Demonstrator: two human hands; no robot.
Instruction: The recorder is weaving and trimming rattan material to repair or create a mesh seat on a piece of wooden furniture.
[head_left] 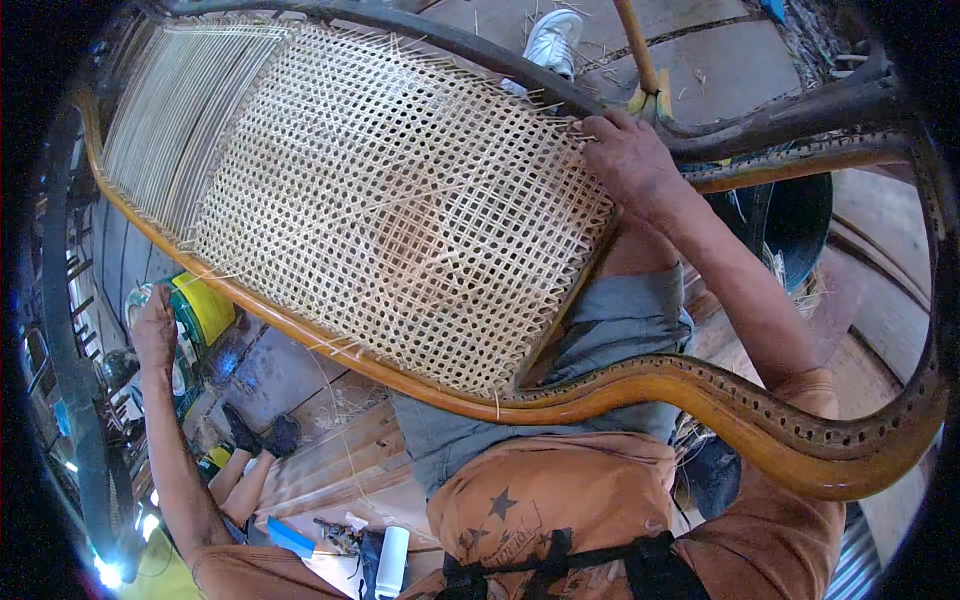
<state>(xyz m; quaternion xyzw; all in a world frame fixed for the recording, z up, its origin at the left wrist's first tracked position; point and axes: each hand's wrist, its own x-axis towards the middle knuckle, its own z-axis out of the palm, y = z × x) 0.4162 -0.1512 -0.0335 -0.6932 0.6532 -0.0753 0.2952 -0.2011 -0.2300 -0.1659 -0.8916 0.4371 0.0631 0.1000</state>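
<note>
Across my lap lies a curved wooden chair frame, its seat filled with woven cane mesh. The mesh has an open hole pattern, and loose strand ends stick out along its borders. At the far right corner of the mesh, my right hand is closed, fingertips at the edge among the strand ends; what they grip is hidden. My left hand is held out to the left, off the frame, in a closed fist. Whatever it holds is too small to make out.
Parallel cane strands run over the frame's far left part. On the right, the bare curved rail has a row of holes. A yellow and green container stands beyond my left hand. A dark bucket sits at right. A white shoe shows at the top.
</note>
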